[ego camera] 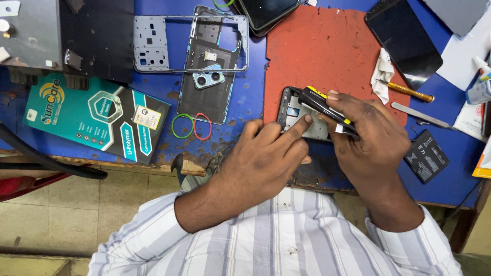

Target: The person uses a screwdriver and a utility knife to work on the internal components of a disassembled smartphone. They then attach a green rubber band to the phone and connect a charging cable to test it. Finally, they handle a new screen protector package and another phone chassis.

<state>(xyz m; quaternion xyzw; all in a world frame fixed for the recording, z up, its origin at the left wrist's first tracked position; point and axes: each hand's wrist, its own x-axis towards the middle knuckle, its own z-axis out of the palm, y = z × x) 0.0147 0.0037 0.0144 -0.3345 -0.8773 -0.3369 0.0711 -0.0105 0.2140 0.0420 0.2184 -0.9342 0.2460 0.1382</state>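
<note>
Fingers: my right hand (371, 135) pinches the black battery (327, 108), tilted | left hand (266, 161) forefinger presses the open phone body (299, 115), near desk (245, 102) front edge | I'd steady the frame, lower evenly.

Both hands (317, 148) on opened phone (299, 115), right fingers (335, 97) around black battery (325, 107).

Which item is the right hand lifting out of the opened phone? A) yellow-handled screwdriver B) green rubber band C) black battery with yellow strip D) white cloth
C: the right hand grips the black battery with yellow strip, tilted above the opened phone, while the left hand steadies the phone with its index finger.
</note>
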